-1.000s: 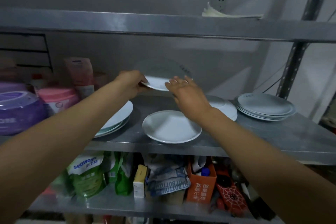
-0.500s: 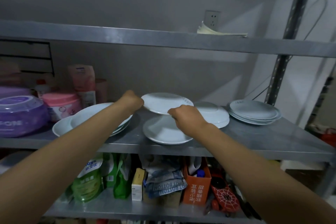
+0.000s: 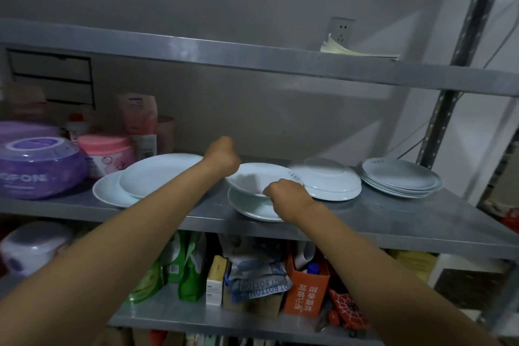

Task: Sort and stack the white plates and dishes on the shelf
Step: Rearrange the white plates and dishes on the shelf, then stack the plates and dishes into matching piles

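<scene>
Both my hands hold one white plate (image 3: pixel 254 178) just above a second white plate (image 3: pixel 252 206) lying on the middle steel shelf (image 3: pixel 393 219). My left hand (image 3: pixel 222 156) grips its far left rim; my right hand (image 3: pixel 286 195) grips its near right rim. The held plate is about level and very close to the lower one; whether they touch I cannot tell. Left of them two large white plates (image 3: pixel 157 174) overlap. To the right lies an upturned dish on another plate (image 3: pixel 328 181), and further right a stack of several plates (image 3: pixel 398 181).
A purple tub (image 3: pixel 39 166), a pink jar (image 3: pixel 105 153) and a pouch (image 3: pixel 139 121) crowd the shelf's left end. The upper shelf (image 3: pixel 252 62) carries papers (image 3: pixel 356 50). Below stand green bottles (image 3: pixel 182 264), an orange box (image 3: pixel 304 289) and bags. A steel upright (image 3: pixel 446 109) rises at right.
The plate in my two hands has come down from chest height by the back wall to just over the plate on the shelf. The camera view has tilted upward.
</scene>
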{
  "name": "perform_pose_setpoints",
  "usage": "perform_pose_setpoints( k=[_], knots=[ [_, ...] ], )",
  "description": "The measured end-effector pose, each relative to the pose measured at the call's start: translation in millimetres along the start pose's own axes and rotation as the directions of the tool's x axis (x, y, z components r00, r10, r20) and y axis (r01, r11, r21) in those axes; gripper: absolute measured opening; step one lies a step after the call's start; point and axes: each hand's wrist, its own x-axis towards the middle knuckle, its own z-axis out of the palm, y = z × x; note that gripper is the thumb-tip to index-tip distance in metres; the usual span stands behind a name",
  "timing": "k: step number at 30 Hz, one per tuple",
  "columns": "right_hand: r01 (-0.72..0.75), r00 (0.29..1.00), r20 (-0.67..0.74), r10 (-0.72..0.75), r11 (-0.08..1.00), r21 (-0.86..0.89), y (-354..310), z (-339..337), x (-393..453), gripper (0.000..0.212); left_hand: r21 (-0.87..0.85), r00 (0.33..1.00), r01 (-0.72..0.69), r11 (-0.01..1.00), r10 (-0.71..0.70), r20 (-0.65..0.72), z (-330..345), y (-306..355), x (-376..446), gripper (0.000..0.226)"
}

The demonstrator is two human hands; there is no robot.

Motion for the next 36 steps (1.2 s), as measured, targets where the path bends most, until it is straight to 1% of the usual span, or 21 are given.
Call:
perform_pose_setpoints(
  k=[3, 4, 6, 9, 11, 13, 15, 18, 21, 22, 25, 28, 31, 33, 36],
  knots=[
    [-0.047, 0.998, 0.039, 0.043, 0.992, 0.115, 0.8, 3.2, 2.2, 0.022, -0.002, 1.000, -0.013, 1.000, 0.014, 0.024, 7.3, 3.7, -3.2, 0.017],
    [-0.056, 0.997, 0.057, 0.047, 0.986, 0.156, 1.3, 2.7, 2.6, 0.023, 0.000, 0.999, -0.016, 1.000, 0.016, 0.029, 9.1, 5.4, -5.1, 0.008],
    [-0.061, 0.995, 0.091, 0.042, 0.975, 0.216, 3.1, 2.2, 2.9, 0.031, 0.007, 0.999, -0.024, 1.000, 0.024, 0.035, 15.2, 7.2, -6.0, 0.019],
    [-0.062, 0.994, 0.102, 0.036, 0.963, 0.264, 6.9, 6.2, 2.8, 0.037, 0.047, 0.996, -0.068, 0.997, 0.065, 0.065, 22.6, 10.4, -7.7, 0.015],
    [-0.068, 0.994, 0.097, 0.042, 0.957, 0.283, 8.7, 8.2, 2.7, 0.042, 0.075, 0.991, -0.104, 0.992, 0.097, 0.092, 28.9, 11.3, -6.9, 0.021],
    [-0.076, 0.996, 0.066, 0.059, 0.952, 0.295, 11.9, 6.5, 0.8, 0.050, 0.097, 0.984, -0.143, 0.985, 0.131, 0.119, 34.9, 13.9, -7.5, 0.022],
    [-0.085, 0.996, 0.015, 0.084, 0.955, 0.286, 18.7, 0.9, -3.0, 0.052, 0.101, 0.976, -0.173, 0.980, 0.157, 0.148, 41.0, 18.1, -9.1, 0.019],
    [-0.125, 0.990, -0.040, 0.137, 0.966, 0.227, 36.6, -5.6, -10.5, 0.047, 0.122, 0.959, -0.236, 0.964, 0.211, 0.188, 49.5, 29.2, -13.3, 0.035],
    [-0.146, 0.969, -0.161, 0.189, 0.959, 0.243, 67.6, -1.5, -16.7, 0.048, 0.168, 0.936, -0.317, 0.933, 0.279, 0.216, 58.6, 45.4, -18.3, 0.039],
    [-0.159, 0.959, -0.195, 0.208, 0.958, 0.239, 79.1, 0.0, -19.5, 0.053, 0.175, 0.923, -0.354, 0.919, 0.313, 0.222, 63.5, 51.3, -18.9, 0.042],
    [-0.202, 0.935, -0.262, 0.238, 0.967, 0.155, 111.0, 5.5, -32.1, 0.071, 0.190, 0.873, -0.470, 0.862, 0.424, 0.240, 81.3, 71.1, -21.8, 0.046],
    [-0.252, 0.906, -0.323, 0.272, 0.962, 0.104, 134.6, 17.0, -47.0, 0.076, 0.230, 0.822, -0.563, 0.794, 0.508, 0.256, 105.0, 88.1, -22.8, 0.050],
    [-0.314, 0.895, -0.312, 0.320, 0.947, 0.072, 155.0, 33.3, -58.8, 0.074, 0.244, 0.769, -0.634, 0.734, 0.567, 0.293, 127.4, 103.5, -22.9, 0.052],
    [-0.348, 0.882, -0.298, 0.365, 0.931, 0.110, 166.3, 43.1, -65.0, 0.071, 0.225, 0.772, -0.628, 0.745, 0.559, 0.303, 142.5, 111.3, -21.5, 0.055],
    [-0.363, 0.852, -0.334, 0.403, 0.915, 0.177, 181.5, 58.0, -69.2, 0.064, 0.216, 0.779, -0.616, 0.758, 0.546, 0.308, 164.2, 117.7, -11.0, 0.056]
  ],
)
